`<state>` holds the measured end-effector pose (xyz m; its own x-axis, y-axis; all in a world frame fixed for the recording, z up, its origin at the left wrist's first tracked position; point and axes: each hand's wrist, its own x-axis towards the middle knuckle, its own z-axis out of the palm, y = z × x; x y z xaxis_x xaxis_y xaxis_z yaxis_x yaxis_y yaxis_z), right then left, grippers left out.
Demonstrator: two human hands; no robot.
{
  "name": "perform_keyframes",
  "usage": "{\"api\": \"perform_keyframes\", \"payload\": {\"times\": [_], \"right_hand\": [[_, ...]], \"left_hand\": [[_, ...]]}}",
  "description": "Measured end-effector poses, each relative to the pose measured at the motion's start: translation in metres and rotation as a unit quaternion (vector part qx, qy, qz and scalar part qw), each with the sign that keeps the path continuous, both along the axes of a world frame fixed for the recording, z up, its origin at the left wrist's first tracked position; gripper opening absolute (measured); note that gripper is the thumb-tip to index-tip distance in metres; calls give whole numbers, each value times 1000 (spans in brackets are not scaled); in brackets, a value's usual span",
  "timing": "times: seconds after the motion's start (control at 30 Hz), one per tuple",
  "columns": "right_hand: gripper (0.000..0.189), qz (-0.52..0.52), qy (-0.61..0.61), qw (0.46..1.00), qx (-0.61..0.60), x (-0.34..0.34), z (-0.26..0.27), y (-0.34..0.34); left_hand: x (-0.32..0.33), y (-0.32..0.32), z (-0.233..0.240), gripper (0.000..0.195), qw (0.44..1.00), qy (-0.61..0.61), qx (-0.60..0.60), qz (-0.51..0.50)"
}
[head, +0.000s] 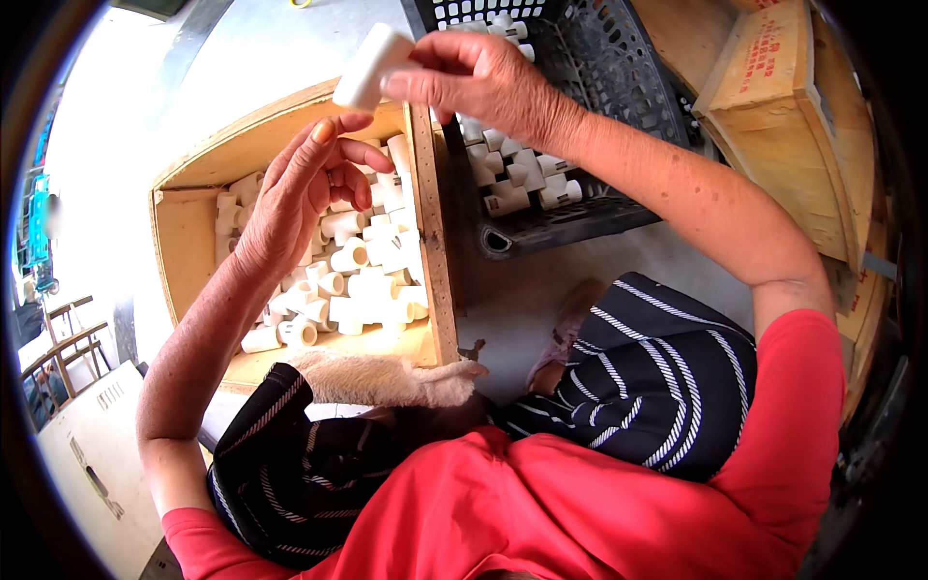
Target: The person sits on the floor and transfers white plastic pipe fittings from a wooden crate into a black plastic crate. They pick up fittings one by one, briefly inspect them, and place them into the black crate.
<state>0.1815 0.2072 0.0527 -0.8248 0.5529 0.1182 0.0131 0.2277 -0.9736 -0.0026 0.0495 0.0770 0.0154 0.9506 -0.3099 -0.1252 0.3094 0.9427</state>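
Note:
Between the thumb and fingers of my right hand (pixel 486 87) is a white plastic pipe tee (pixel 373 67), slightly blurred and raised over the far edge of a wooden box (pixel 428 239). My left hand (pixel 312 170) hovers just below the tee with its fingers apart and curled, holding nothing. I cannot tell whether its fingertips touch the tee. Under that hand, many loose white pipe fittings (pixel 370 286) fill the wooden box. Partly behind my right hand and forearm stands a black plastic crate (pixel 616 87), with more white tees (pixel 525 170) lying in it.
A beige cloth (pixel 384 377) hangs on the box's near edge by my knees. Wooden boxes with red writing (pixel 761 65) are stacked at the right. A white panel (pixel 98 449) with a slot stands at the lower left, near a wooden chair frame (pixel 72 341).

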Motion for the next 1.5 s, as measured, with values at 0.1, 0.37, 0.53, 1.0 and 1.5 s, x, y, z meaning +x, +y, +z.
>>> {"api": "perform_keyframes", "payload": {"times": [0.1, 0.37, 0.53, 1.0, 1.5], "right_hand": [[42, -87, 82, 992, -45, 3, -4, 27], [34, -380, -61, 903, -191, 42, -99, 106], [28, -452, -129, 858, -207, 60, -129, 138], [22, -500, -133, 815, -261, 37, -199, 188], [24, -453, -191, 840, -229, 44, -235, 204]], "left_hand": [[-2, -8, -18, 53, 999, 19, -48, -4], [-3, -42, -63, 41, 972, 58, -187, -128], [-3, -33, -68, 42, 958, 59, -210, -188], [-7, -19, -76, 37, 941, 5, -281, -187], [-11, -16, -78, 36, 935, -19, -301, -186]]}}
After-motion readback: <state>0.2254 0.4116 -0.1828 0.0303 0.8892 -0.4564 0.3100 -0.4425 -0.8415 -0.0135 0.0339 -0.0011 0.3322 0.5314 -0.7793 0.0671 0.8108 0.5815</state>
